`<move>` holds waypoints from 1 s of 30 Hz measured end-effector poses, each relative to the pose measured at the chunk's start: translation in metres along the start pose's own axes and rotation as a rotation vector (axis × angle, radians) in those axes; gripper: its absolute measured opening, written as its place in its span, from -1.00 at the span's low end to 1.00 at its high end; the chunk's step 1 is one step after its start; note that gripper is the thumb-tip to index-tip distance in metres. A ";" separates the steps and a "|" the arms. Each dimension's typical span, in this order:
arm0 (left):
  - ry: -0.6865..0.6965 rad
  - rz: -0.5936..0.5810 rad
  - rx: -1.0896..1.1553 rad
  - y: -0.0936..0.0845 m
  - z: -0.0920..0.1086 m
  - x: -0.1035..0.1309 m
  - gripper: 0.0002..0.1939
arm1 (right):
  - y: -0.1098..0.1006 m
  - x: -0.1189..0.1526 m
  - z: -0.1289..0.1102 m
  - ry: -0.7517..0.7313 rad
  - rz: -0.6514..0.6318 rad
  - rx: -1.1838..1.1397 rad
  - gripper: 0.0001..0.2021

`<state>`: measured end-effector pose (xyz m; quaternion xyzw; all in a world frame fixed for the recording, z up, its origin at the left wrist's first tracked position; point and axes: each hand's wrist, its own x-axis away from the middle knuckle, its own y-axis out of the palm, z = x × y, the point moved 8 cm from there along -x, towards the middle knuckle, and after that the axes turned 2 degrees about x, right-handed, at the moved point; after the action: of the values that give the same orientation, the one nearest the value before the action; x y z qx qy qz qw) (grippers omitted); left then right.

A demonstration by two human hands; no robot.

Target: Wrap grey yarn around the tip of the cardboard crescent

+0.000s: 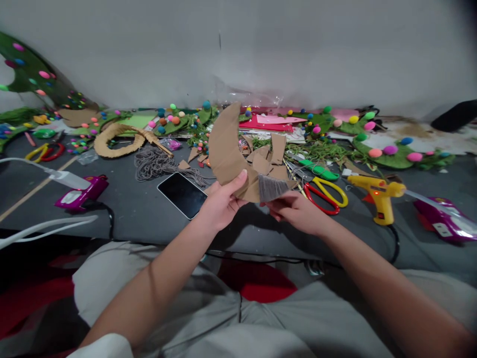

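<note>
A brown cardboard crescent (pixel 228 144) is held up above the table's front part. My left hand (pixel 225 201) grips its lower edge, thumb on the front face and fingers behind. Grey yarn (pixel 272 188) is wrapped around the crescent near its right tip. Just below that wrapped part, my right hand (pixel 290 210) is closed with its fingers curled at the cardboard's edge; whether it pinches the yarn or the cardboard cannot be made out. A loose heap of grey yarn (pixel 152 163) lies to the left, with strands running toward the crescent.
Left of my hands lie a phone (pixel 182 195), a wrapped ring (pixel 119 141) and a purple power strip (pixel 82 193). On the right are red-yellow scissors (pixel 328 195), a yellow glue gun (pixel 380 194) and another purple strip (pixel 443 219). Cardboard scraps (pixel 278 149) and green pom-pom decorations (pixel 391 155) lie behind.
</note>
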<state>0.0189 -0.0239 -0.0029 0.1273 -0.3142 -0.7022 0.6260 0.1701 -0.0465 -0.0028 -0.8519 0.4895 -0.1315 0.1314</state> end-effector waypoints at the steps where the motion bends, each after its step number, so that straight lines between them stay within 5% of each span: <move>1: -0.029 -0.022 -0.018 0.001 -0.003 0.001 -0.76 | -0.003 -0.001 0.000 -0.022 0.002 0.025 -0.84; 8: -0.121 -0.161 -0.222 0.011 -0.014 0.007 -0.63 | -0.017 -0.007 0.005 -0.028 -0.119 0.074 -0.77; 17: 0.073 -0.303 -0.668 0.018 -0.009 0.007 -0.52 | -0.017 -0.002 0.010 0.193 -0.173 -0.048 -0.67; 23: 0.246 -0.171 -0.793 0.014 0.008 0.009 -0.60 | -0.023 0.001 -0.002 0.209 -0.029 -0.091 -0.62; 27: 0.328 -0.020 -0.801 0.008 0.017 0.010 -0.64 | -0.013 0.004 -0.011 0.196 -0.016 -0.068 -0.70; 30: 0.387 -0.014 -0.731 0.011 0.018 0.012 -0.66 | -0.005 0.002 -0.015 0.127 -0.001 0.005 -0.76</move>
<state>0.0151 -0.0303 0.0199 0.0283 0.0803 -0.7349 0.6728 0.1694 -0.0473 0.0128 -0.8418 0.4961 -0.1868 0.1022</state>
